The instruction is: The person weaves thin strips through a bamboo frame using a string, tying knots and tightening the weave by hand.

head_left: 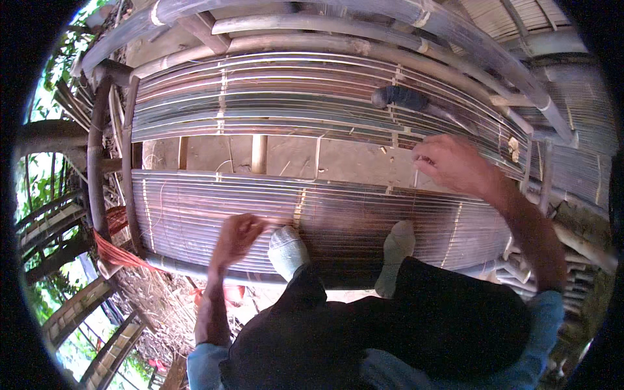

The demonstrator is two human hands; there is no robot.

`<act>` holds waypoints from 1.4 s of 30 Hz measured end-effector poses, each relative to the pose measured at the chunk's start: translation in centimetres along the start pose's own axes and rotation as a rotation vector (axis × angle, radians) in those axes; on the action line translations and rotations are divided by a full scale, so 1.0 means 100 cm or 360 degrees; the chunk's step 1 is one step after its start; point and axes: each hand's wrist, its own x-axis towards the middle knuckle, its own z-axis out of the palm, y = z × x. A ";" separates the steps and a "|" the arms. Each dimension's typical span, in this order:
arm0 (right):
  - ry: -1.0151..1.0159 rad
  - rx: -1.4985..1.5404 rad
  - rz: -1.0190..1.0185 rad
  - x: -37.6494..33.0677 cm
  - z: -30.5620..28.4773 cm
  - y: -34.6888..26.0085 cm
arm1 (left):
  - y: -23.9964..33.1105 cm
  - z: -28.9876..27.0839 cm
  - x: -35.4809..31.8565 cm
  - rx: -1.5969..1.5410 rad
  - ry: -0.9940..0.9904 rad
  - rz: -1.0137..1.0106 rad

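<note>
Before me lies a slatted bamboo platform in two panels, a near one (214, 201) and a far one (175, 110), with a gap between them. Low over the near panel, beside my left foot, is my left hand (239, 239), its fingers pinched together; whatever they hold is too small to make out. My right hand (452, 164) is at the right part of the gap, by the far panel's edge, fingers curled down. A thin pale strip (416, 179) shows just below those fingertips; whether they grip it is hidden.
A knife-like tool with a dark wrapped part (404, 97) lies on the far panel. My socked feet (288, 252) rest on the near panel. Thick bamboo poles (312, 44) run along the far side. Orange cloth (120, 250) is tied round the left corner post.
</note>
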 end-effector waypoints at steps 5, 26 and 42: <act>0.0166 0.0362 0.0047 0.020 0.081 0.028 | -0.074 -0.085 -0.113 -0.0850 0.0556 -0.0501; 0.0363 0.1264 0.0278 0.158 0.200 -0.039 | 0.031 0.085 0.175 0.0673 0.0653 0.0048; 0.0212 0.2349 -0.0238 0.090 0.151 -0.050 | 0.089 0.040 0.109 -0.1958 -0.0469 0.0415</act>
